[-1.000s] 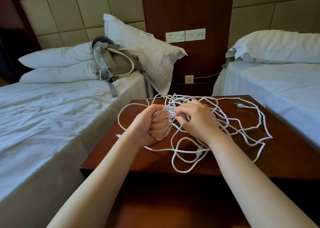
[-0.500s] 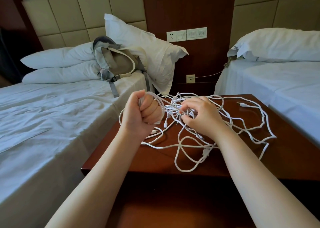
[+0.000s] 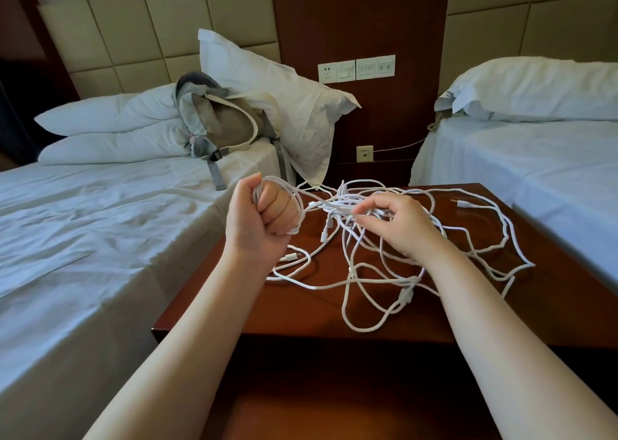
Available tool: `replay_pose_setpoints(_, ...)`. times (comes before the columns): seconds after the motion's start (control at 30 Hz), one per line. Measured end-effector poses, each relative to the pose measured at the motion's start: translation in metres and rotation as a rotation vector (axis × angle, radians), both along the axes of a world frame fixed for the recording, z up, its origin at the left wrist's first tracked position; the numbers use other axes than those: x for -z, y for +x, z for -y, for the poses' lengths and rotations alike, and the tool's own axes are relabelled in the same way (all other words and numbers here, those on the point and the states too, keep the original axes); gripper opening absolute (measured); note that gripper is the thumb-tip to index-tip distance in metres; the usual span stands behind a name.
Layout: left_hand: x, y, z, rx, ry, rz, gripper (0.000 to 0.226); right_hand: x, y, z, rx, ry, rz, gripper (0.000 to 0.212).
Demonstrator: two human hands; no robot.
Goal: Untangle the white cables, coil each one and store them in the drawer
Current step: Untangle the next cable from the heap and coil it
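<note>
Left hand (image 3: 264,219): a fist clamped on a small bundle of loops from the cables (image 3: 368,274), held up clear of the table (image 3: 551,292). Taut strands run from the fist rightward into a dense knot.

Right hand (image 3: 399,227): fingers curled over that knot. Thumb and forefinger look to pinch 1 strand, though the contact is partly hidden by the fingers.

Where the cables lie: the thick of the tangle sits under and just beyond the right hand. Loose loops spill out below both wrists and well past the outer side of the right hand, all on the table top.

Progress, my reading: early.
- The bundle in the left fist is the start of 1 coil at most.
- Nothing is freed from the tangle; 0 finished coils lie anywhere and 0 are stored.
- The drawer is not in sight, so I cannot say whether it is open or closed.
- Left to do: free each cable, coil each, stow all.

Counts:
- 2 hands, both on cable.
- Cables: too crossed to count.
- At least 4 plugs (image 3: 463,203): 1 past the right hand, 1 below its wrist, 1 hanging between the hands, 1 under the left fist. That suggests 2 cables or more.
- 1 table.
- 2 beds (image 3: 100,239), 1 outside each hand.
- 4 pillows (image 3: 267,81): 3 beyond the left fist, 1 beyond the right hand.
- 1 bag (image 3: 224,122), among the 3.
</note>
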State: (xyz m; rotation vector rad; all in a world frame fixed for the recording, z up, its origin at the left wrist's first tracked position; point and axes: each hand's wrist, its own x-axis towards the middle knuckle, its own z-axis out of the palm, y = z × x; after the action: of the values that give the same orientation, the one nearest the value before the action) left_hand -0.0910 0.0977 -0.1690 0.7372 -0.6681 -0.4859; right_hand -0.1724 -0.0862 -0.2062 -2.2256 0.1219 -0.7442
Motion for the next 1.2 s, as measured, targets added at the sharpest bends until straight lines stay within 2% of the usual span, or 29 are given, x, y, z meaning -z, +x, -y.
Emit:
replay_pose_setpoints(0.1,0.007,0.007,0.001,-0.024,0.106,0.019,0.057,0.0,-0.001,0.0,-0.033,0.082,-0.057,0.019)
replay_pose_setpoints(0.2,0.014,0.012,0.002,-0.071,0.264,0.008,0.057,0.001,-0.002,0.002,0.074,0.119,0.046,0.028)
replay_pose_setpoints(0.3,0.02,0.011,0.004,-0.128,0.429,0.035,0.055,0.005,-0.003,0.003,0.106,0.027,0.039,0.033)
replay_pose_setpoints(0.4,0.019,0.008,0.007,-0.139,0.526,0.106,0.056,0.008,0.0,0.001,0.092,-0.156,-0.05,0.027)
replay_pose_setpoints(0.57,0.01,-0.002,0.016,-0.117,0.575,0.172,0.05,0.001,-0.004,0.002,-0.047,-0.157,-0.171,0.008)
replay_pose_setpoints(0.73,0.006,-0.02,0.04,-0.234,0.673,0.279,0.043,-0.007,-0.012,0.008,0.117,-0.18,-0.032,0.012)
replay_pose_setpoints(0.9,0.009,-0.022,0.062,-0.457,0.786,0.553,0.008,-0.033,-0.025,0.016,0.254,-0.17,0.159,0.015)
replay_pose_setpoints(1.0,0.013,-0.026,0.082,-0.483,0.826,0.662,0.021,-0.038,-0.028,0.02,0.2,-0.154,0.181,0.016)
replay_pose_setpoints(1.1,0.014,-0.026,0.094,-0.519,0.935,0.89,0.022,-0.038,-0.032,0.022,0.174,-0.132,0.172,0.017)
replay_pose_setpoints(1.2,0.014,-0.017,0.094,-0.535,1.026,0.966,0.036,-0.038,-0.037,0.022,0.146,-0.09,0.182,0.016)
